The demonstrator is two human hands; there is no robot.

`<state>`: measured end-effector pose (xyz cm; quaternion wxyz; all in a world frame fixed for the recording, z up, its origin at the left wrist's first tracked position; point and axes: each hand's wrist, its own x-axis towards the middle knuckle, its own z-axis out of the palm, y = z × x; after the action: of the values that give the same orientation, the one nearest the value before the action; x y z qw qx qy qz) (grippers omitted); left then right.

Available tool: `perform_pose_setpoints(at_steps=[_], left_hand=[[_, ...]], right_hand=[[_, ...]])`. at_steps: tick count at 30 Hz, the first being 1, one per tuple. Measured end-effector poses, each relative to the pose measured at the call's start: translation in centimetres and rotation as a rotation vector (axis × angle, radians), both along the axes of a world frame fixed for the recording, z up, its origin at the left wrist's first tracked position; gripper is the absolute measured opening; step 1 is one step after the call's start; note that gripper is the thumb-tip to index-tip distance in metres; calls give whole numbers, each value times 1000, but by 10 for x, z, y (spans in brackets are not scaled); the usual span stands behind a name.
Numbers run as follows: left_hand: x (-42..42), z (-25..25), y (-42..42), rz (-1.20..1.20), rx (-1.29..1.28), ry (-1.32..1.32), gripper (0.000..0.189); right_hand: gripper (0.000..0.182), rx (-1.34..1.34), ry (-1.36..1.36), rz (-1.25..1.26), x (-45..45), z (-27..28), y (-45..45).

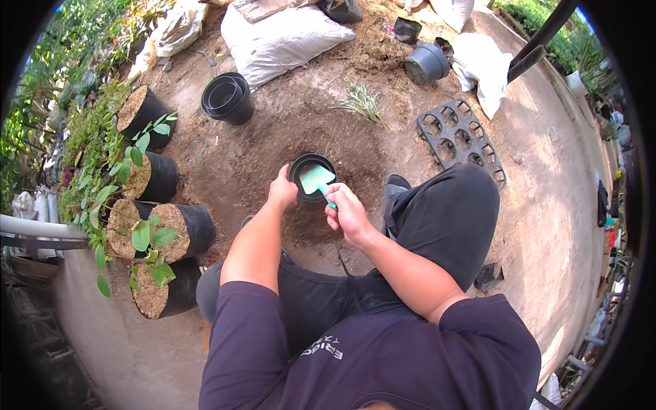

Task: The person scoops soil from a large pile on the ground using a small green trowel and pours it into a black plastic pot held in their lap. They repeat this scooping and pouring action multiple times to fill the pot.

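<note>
A black plastic plant pot (310, 199) stands on the soil between my feet. My left hand (283, 190) grips its left rim, the thumb near the top edge and the fingers hidden behind the wall. In my right hand (348, 211) is the handle of a light green hand trowel (315, 179). The trowel's blade lies over the pot's mouth, within the rim as seen from above. Whether the blade touches anything inside, I cannot tell. Most of the pot's inside is dark or covered by the blade.
Several soil-filled black grow bags (197, 233) with leafy plants stand at left. Nested black pots (233, 105), a white sack (287, 43) and a grey pot (426, 63) lie beyond. Plant cuttings (362, 102) rest on the soil; a black seedling tray (456, 134) is at right.
</note>
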<state>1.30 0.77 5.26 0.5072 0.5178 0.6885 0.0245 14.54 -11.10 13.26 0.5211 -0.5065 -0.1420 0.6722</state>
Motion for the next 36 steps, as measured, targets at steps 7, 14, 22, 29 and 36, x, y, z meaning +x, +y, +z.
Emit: perform_pose_setpoints(at_steps=[7, 14, 22, 29, 36], left_hand=[[-9, -12, 0, 24, -44, -144, 49], [-7, -23, 8, -103, 156, 126, 40], [-9, -7, 1, -74, -61, -67, 65], [-11, -18, 2, -22, -80, -154, 63], [-11, -11, 0, -10, -81, -143, 61]], right_hand=[[8, 34, -30, 15, -1, 6, -6], [7, 54, -59, 36, -6, -5, -11], [7, 52, -58, 98, -6, -8, -14], [7, 2, -85, 58, -10, -3, -14], [9, 5, -77, -45, -5, -11, -13]])
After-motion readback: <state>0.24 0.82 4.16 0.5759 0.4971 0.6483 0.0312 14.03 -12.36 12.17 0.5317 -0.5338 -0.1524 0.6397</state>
